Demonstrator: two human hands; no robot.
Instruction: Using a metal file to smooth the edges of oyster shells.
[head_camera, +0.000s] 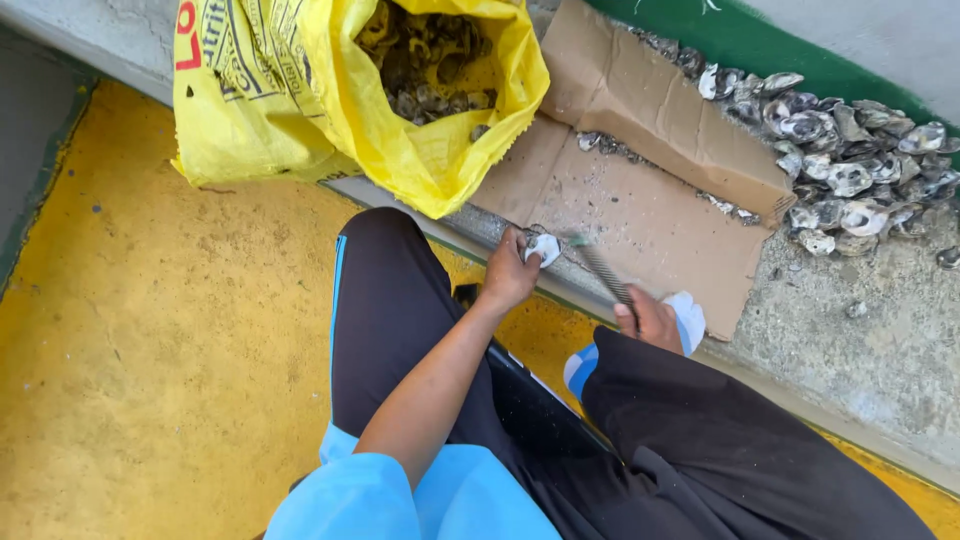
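- Oyster shell (545, 247): pale, rough, lumpy; I see it pinched in left hand (510, 272), fingers curled round it, held over the concrete ledge edge (480, 228) by the cardboard.
- Right hand (650, 320): fist closed on a ribbed metal rod (600, 268), tip angled twd the shell; blurred, so poss. a knife.
- Cardboard sheet (640, 190): brown, flat, creased, gritty w/ shell bits.
- Yellow woven sack (330, 100): open, dark oysters inside.
- Shell pile (850, 160): grey-white, far right on the concrete.
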